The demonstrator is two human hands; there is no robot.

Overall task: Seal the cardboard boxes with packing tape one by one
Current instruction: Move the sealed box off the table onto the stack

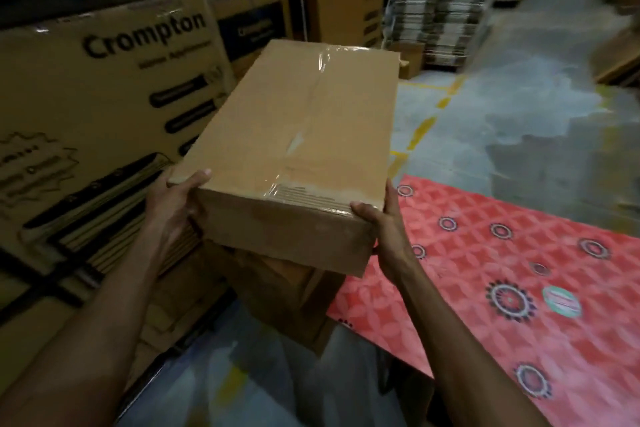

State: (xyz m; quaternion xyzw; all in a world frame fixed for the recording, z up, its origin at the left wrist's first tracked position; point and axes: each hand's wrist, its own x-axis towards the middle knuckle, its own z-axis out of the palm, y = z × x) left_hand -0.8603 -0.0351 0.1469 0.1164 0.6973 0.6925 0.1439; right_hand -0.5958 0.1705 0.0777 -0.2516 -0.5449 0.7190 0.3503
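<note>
Both my hands grip the near end of the cardboard box (256, 121), one at each corner, and they are closed on it. My left hand (173, 204) takes the left near corner: the thumb lies over the top edge, and the other fingers go under the box, where I cannot see them. My right hand (384, 222) takes the right near corner: the thumb presses on the upper edge of the near face, and the fingers stand up along the right side wall. Both forearms are bare and stretched forward, and the wrists turn inward to the box.

The box is closed. Its top flaps meet in the middle, and a strip of clear tape (323, 62) runs along this seam and folds down over the near face. What is inside I cannot see. I hold the box with its long side pointing away from me.

Directly below the box is another brown box (287, 291); I cannot tell if the two touch. Left of the box stands a large carton (104, 87) with the printed word "Crompton". Right of the box and lower lies a red patterned sheet (502, 253). Beyond the box on the right is the grey floor (519, 107) with yellow marks (424, 132).
</note>
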